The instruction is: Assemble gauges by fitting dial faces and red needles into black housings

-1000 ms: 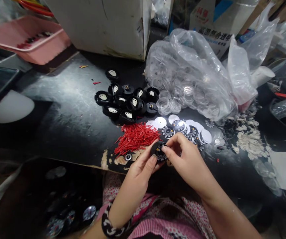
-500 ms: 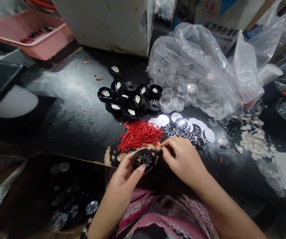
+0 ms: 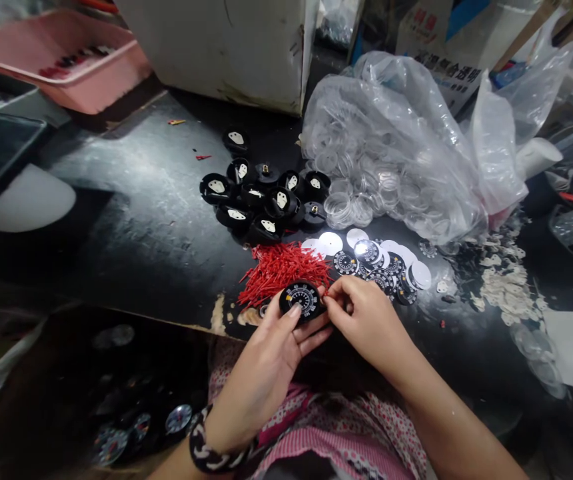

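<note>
My left hand holds a round black gauge housing with a printed dial face up, thumb resting on its rim. My right hand is pinched beside the dial's right edge, fingertips touching it; what the pinch holds is too small to make out. Just beyond the hands lies a heap of small red pointers. Several loose dial faces and white discs are scattered right of it. A cluster of black housings lies farther back on the black table.
A clear plastic bag of transparent ring covers slumps at the back right. White paper scraps litter the right side. A white box and a pink tray stand at the back. More gauges lie in the dark below left.
My left hand has raised the dial from near the table edge up toward the red pointers. My right hand has drawn in, pinched, against the dial's right side.
</note>
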The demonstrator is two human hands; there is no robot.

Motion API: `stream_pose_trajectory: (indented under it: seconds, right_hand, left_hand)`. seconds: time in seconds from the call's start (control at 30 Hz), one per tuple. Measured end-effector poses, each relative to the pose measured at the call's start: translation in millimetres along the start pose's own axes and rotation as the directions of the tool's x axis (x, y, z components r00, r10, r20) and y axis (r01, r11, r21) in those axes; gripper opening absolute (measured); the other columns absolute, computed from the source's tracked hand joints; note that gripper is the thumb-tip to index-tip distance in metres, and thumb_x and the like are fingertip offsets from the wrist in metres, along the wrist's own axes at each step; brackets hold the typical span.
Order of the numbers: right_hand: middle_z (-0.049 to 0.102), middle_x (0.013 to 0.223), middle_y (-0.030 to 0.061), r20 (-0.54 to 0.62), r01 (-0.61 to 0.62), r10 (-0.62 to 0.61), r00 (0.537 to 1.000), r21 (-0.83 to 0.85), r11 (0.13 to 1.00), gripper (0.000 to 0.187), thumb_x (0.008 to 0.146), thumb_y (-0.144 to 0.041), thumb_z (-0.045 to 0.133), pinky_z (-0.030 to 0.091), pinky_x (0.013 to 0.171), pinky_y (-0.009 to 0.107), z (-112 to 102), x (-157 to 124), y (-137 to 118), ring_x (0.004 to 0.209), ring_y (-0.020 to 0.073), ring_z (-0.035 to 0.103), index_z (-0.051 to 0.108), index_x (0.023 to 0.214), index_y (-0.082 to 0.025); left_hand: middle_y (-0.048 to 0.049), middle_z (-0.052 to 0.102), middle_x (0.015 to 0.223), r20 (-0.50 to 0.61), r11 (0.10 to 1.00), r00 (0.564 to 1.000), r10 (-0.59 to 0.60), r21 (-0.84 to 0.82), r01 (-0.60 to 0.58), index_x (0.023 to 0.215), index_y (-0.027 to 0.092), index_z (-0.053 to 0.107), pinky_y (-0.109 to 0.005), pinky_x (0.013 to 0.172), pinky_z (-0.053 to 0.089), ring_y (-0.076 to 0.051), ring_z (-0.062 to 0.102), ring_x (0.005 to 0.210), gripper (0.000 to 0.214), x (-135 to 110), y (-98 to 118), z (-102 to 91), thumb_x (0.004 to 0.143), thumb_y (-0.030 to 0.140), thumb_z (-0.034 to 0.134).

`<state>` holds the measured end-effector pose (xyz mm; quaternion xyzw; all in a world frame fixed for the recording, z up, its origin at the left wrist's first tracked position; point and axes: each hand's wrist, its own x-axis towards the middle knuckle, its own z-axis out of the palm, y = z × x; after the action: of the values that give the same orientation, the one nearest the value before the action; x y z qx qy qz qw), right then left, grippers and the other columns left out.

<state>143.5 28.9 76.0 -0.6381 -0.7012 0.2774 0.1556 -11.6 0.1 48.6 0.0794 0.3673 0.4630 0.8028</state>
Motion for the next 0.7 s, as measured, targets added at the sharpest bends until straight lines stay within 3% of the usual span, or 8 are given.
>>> stream_pose_trajectory:
  seconds: [0.2,0.37,0.57,0.7]
  right_hand:
    - [0.065,0.088,0.0018,-0.025,0.076,-0.077,0.997,-0.029,0.997,0.011,0.093,-0.024,0.058,0.036,0.079,0.033,-3.0,-8.4,2.1,0.085,0.0184,0.058,0.062,0.083,-0.02]
    - [0.065,0.092,0.0022,-0.075,0.074,-0.076,0.994,-0.024,0.997,0.005,0.091,-0.024,0.061,0.037,0.081,0.034,-4.7,-12.7,3.5,0.088,0.019,0.059,0.062,0.089,-0.019]
    - [0.065,0.091,0.0007,-0.082,0.08,-0.079,0.994,0.006,0.997,0.001,0.089,-0.019,0.061,0.037,0.079,0.033,-5.8,-15.1,6.1,0.086,0.0177,0.059,0.061,0.089,-0.019]
    - [0.063,0.087,-0.0001,-0.091,0.08,-0.076,0.993,0.039,0.996,0.006,0.088,-0.016,0.06,0.037,0.076,0.032,-5.2,-16.1,8.2,0.082,0.0164,0.057,0.058,0.084,-0.019]
  left_hand:
    - [-0.006,0.072,0.117,-0.031,0.988,0.99,0.14,0.068,-0.138,0.108,0.021,0.067,-0.036,0.104,0.049,-0.021,0.064,0.115,0.018,3.5,-3.8,2.8,0.092,0.025,0.06]
    - [-0.0028,0.074,0.114,-0.063,0.976,0.98,0.189,0.125,-0.181,0.11,0.023,0.066,-0.028,0.1,0.052,-0.017,0.066,0.111,0.021,0.1,-7.9,3.2,0.09,0.026,0.064]
    - [-0.006,0.073,0.115,-0.04,0.975,0.982,0.184,0.134,-0.177,0.109,0.02,0.066,-0.033,0.099,0.053,-0.019,0.066,0.111,0.019,2.4,-8.3,4.9,0.091,0.024,0.062]
    - [-0.0088,0.072,0.117,-0.019,0.98,0.986,0.164,0.118,-0.161,0.111,0.02,0.064,-0.042,0.098,0.054,-0.025,0.065,0.115,0.019,3.2,-6.9,4.7,0.093,0.026,0.058]
